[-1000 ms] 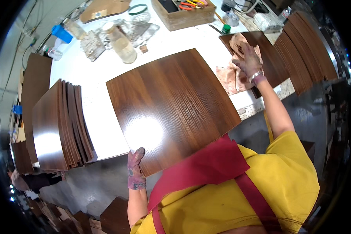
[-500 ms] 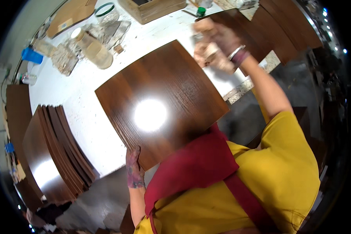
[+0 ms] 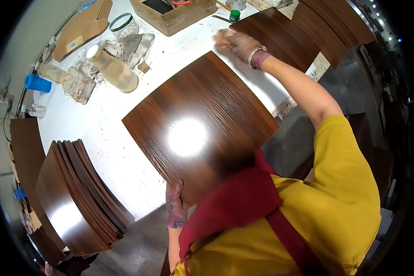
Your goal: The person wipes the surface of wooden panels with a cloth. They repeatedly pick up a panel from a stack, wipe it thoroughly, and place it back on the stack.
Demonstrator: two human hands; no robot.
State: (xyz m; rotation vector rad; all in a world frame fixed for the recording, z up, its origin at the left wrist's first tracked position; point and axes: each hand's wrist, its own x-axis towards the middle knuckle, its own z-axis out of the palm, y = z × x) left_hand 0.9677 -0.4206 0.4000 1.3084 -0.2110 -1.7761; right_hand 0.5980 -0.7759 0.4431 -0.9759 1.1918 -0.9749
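Apparently partway through a batch, with 1 dark brown wood panel (image 3: 207, 101) laid face up before the red apron (image 3: 234, 202), mostly over the white table (image 3: 110, 154) and jutting past its near edge. Pinched near the closest left corner by the left hand (image 3: 175, 204), with the thumb on top and the other fingers hidden underneath. With the right hand (image 3: 239, 47) blurred beyond the far right edge, apart from this panel; impossible to tell how far curled, or whether gripping anything. Glossy and grained across the face, with a bright reflection near the middle, but without any clear mark of completion; judged not yet done with, being held. Surrounded by more: to the left, a fanned stack (image 3: 55, 186); to the right, another panel (image 3: 278, 39) lying flat beside a further stack (image 3: 333, 27). Impossible to sort these 2 stacks into finished and waiting.
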